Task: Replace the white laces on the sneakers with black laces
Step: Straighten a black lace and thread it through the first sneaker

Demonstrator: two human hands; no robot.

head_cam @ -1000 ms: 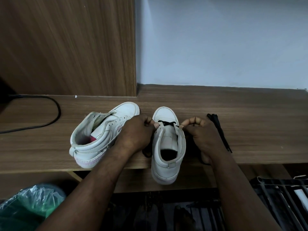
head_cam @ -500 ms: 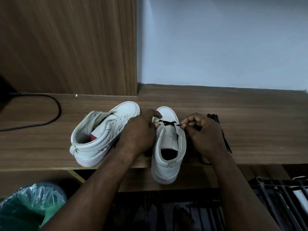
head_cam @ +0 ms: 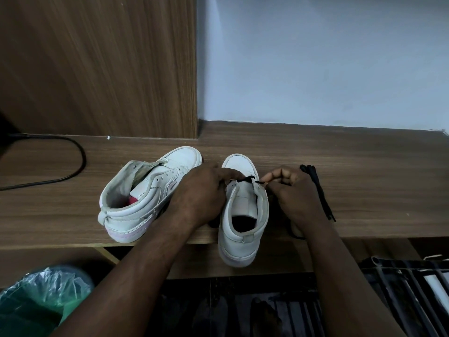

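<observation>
Wood-grain bench [head_cam: 352, 166] along a pale blue wall [head_cam: 315, 57], w/ a tall wood panel [head_cam: 97, 64] at back L. A black cable [head_cam: 77, 154] loops over the bench's far L end.

Two white high-top sneakers sit mid-bench, toes twd the wall. The tilted sneaker [head_cam: 145, 198] leans on its side, toe angled R, eyelet holes showing, pink at the insole and heel sole. Just R of it stands the upright sneaker [head_cam: 243, 215], heel hanging over the bench's front edge. A black lace [head_cam: 247, 179] crosses its lowest eyelets, just behind the toe cap.

L hand [head_cam: 201, 195] sits btwn the two shoes, fingers curled, index stretched over to pinch the lace's L end at the eyelet. R hand [head_cam: 296, 193] is just R of the upright sneaker, fingers curled in, fingertips pinching the lace's R end where it exits the eyelet. More black lace shows as a loop under the R wrist at the bench edge.

A spare lace bundle [head_cam: 318, 188], also black, lies on the bench just R of the R hand, running front to back.

Below the bench: green plastic bag [head_cam: 43, 295] at lower L, dark slatted rack [head_cam: 413, 288] at lower R.
</observation>
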